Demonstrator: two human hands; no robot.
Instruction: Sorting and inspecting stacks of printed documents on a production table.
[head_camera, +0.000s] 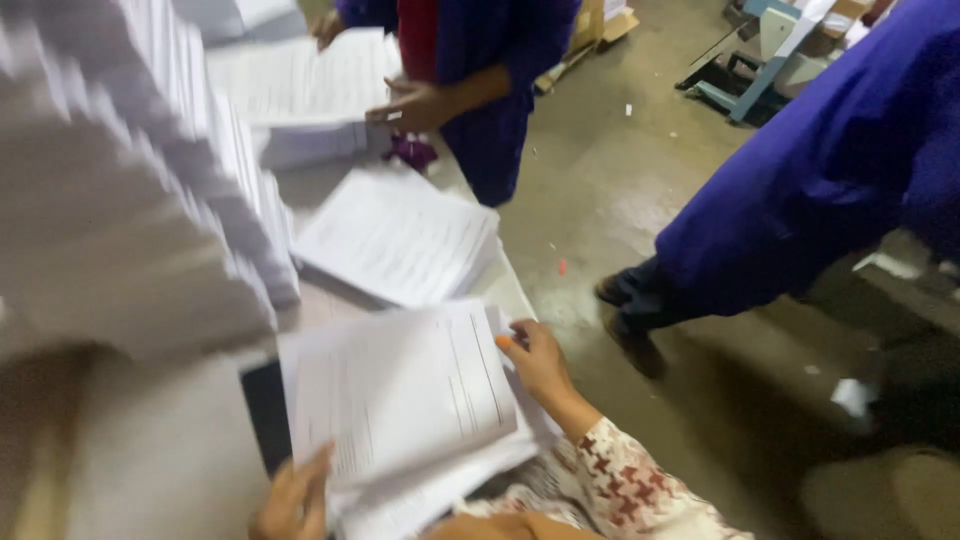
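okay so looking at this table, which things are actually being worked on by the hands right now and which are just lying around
In hand:
- left hand on the lower edge of the near paper stack
- right hand on that stack's right edge

Lying about:
- second paper stack beyond it
- tall blurred paper piles at left
- dark flat thing under the near stack
- a co-worker's stack

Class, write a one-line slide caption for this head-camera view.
Both hands, left hand and right hand, hold a stack of printed sheets beside taller paper piles.
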